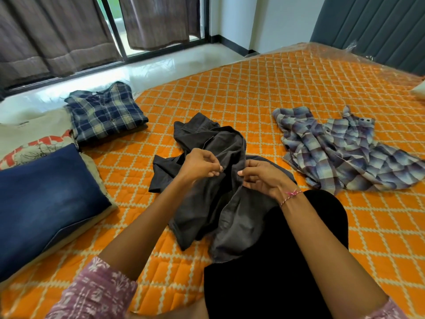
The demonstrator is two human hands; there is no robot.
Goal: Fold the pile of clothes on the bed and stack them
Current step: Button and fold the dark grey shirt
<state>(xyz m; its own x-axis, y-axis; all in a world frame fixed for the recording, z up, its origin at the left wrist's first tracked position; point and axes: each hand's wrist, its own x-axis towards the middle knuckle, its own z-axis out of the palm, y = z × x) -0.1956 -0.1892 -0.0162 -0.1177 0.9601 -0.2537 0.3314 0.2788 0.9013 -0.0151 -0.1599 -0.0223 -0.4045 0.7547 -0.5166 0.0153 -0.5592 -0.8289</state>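
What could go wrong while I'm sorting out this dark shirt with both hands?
The dark shirt is bunched and partly draped over your knee, so a fold may come out crooked. Both hands, left and right, pinch only its middle, so the loose ends could drag and wrinkle on the bed.

Two plaid shirts [105, 110] [340, 153], one dark shirt [216, 180], one folded jeans [48, 203], one printed tee [34, 141]
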